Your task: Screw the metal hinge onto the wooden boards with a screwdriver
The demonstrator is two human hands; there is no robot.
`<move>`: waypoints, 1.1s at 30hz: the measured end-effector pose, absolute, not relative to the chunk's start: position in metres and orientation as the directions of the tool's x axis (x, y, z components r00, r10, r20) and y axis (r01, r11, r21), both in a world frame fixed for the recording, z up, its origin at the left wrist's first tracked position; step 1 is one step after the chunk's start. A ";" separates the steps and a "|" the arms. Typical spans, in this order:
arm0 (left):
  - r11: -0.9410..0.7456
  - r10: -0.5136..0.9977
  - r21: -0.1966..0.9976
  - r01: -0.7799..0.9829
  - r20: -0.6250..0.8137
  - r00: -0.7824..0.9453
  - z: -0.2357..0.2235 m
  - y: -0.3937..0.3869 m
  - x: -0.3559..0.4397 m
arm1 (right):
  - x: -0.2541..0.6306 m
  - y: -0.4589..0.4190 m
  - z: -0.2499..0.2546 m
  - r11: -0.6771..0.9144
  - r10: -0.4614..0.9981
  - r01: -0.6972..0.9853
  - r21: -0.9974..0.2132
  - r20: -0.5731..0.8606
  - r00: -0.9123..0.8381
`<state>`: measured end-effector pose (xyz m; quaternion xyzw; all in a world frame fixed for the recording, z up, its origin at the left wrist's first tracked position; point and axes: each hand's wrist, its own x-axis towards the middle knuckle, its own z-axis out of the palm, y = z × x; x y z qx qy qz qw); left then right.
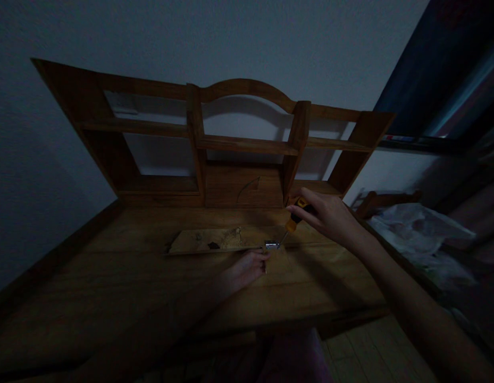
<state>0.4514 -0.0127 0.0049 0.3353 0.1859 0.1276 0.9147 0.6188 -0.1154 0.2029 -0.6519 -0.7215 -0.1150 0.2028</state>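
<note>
In dim light my right hand (324,213) grips the yellow-and-black handle of a screwdriver (295,214). The screwdriver's shaft slants down, with its tip at the right end of a small shiny metal fitting (273,244) low over the desk. At the fitting's left end my left hand (249,266) is closed, its fingertips pinching there; the exact hold is hard to see. Just left of the fitting lies a rough-edged piece of board (207,240) with a dark spot on it, its right end close to my left fingertips.
All this is on a wooden desk (123,266). A wooden shelf unit (247,144) with open compartments stands along its back, against the wall. To the right, a white plastic bag (418,226) sits beside a wooden chair back (374,201). A dark window (438,80) is at upper right.
</note>
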 end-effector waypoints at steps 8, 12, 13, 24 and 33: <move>0.723 0.369 0.680 -0.122 -0.231 0.900 0.004 -0.012 0.452 | 0.621 -0.118 0.202 0.217 0.902 0.955 -0.201 0.416 -0.118; 0.735 0.380 0.666 -0.129 -0.246 0.892 0.003 -0.012 0.452 | 0.620 -0.118 0.199 0.138 0.895 0.980 -0.144 0.442 -0.061; 0.740 0.384 0.659 -0.134 -0.251 0.888 0.003 -0.012 0.452 | 0.620 -0.119 0.199 0.179 0.892 0.971 -0.162 0.444 -0.090; 0.721 0.384 0.680 -0.134 -0.231 0.894 0.002 -0.012 0.453 | 0.618 -0.126 0.205 0.254 0.900 0.957 -0.140 0.396 -0.181; 0.704 0.368 0.702 -0.108 -0.231 0.901 0.015 -0.016 0.451 | 0.617 -0.125 0.185 0.212 0.885 0.924 -0.317 0.463 -0.044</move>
